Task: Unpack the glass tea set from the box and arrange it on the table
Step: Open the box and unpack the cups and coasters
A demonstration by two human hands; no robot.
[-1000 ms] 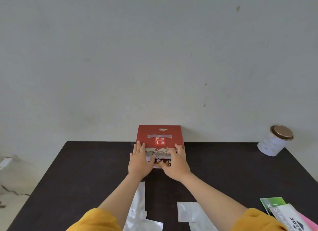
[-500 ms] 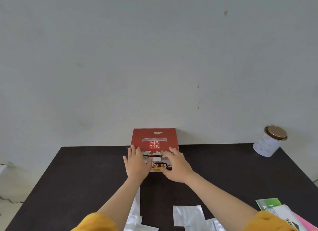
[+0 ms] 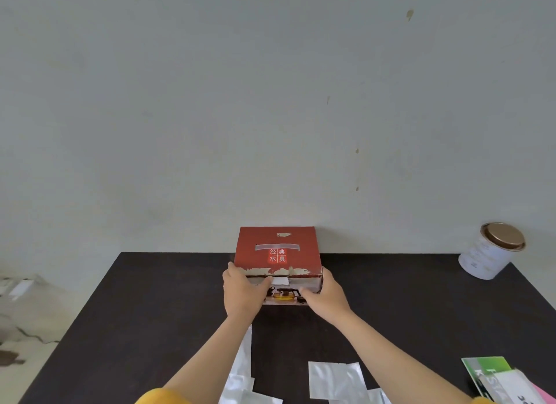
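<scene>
Two hands on red box, lid closed, at far middle of dark tabletop by wall. Left hand grips near-left corner, right hand near-right; fingertips partly hidden. Tea set hidden inside. White tin far right. Foil packets near edge, cut off.

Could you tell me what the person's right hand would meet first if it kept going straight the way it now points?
The right hand already touches the red box at its front right corner, so the box comes first; beyond it probably the wall.
</scene>
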